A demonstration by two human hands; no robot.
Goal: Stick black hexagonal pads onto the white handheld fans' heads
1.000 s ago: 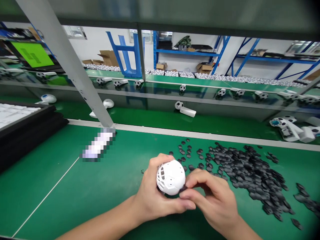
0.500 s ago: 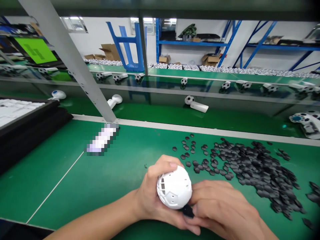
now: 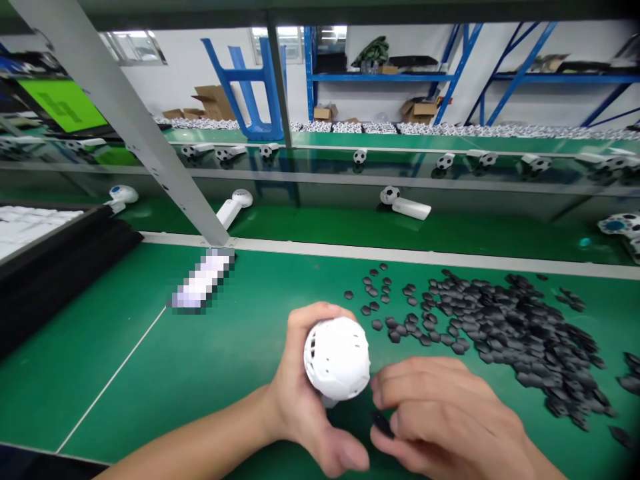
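Note:
A round white plastic ball housing with slots and small holes sits in my left hand; the fingers wrap its far side and the thumb sticks out below. Just right of it, my right hand pinches a small black piece, seen nearly edge-on, between thumb and fingers. The piece is apart from the ball. Beyond my right hand lies a spread-out pile of black pentagon pieces on the green table.
A pixelated flat object lies at left by a slanted metal post. Black-edged trays stand at the far left. Past the table's rail, a green conveyor carries a white part with a football-patterned head.
My right hand has drawn the black piece away from the ball. The ball has turned and shifted slightly left in my left hand, whose thumb has swung outward. Parts on the conveyor have moved right.

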